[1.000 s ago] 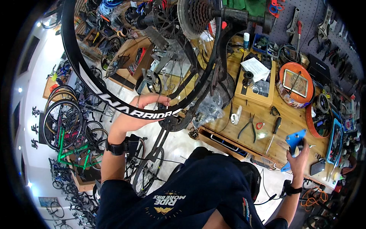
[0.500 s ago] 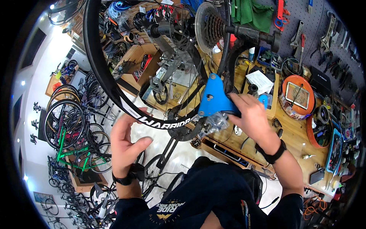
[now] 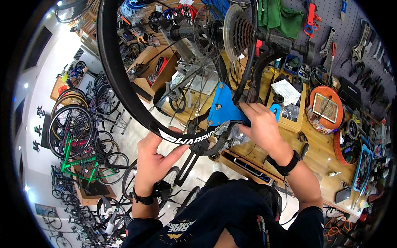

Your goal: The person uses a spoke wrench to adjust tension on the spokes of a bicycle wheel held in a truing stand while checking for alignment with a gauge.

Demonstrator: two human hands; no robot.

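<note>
A bicycle wheel with a black rim (image 3: 118, 89) and white lettering is mounted in a dark truing stand (image 3: 264, 68), its cassette (image 3: 240, 33) at the top. My left hand (image 3: 155, 159) is at the lower rim, fingers behind it and thumb in front, pinching it. My right hand (image 3: 262, 128) is closed around a blue flat tool (image 3: 225, 107). The tool's wide triangular head, with small fasteners at its corners, lies against the spokes above the lower rim. Its rounded blue end shows beyond my knuckles. My palm hides the middle of the tool.
A wooden workbench (image 3: 320, 159) on the right bears an open cardboard box (image 3: 291, 122), an orange-rimmed round tin (image 3: 308, 97) and a blue tray (image 3: 364, 165). Wrenches hang on a grey pegboard (image 3: 322, 16). Several bicycles, including a green frame (image 3: 68, 159), stand at the left.
My left hand has moved right and up to the rim, its thumb closing toward it. The view has shifted slightly. My right hand still holds the blue tool at the spokes.
</note>
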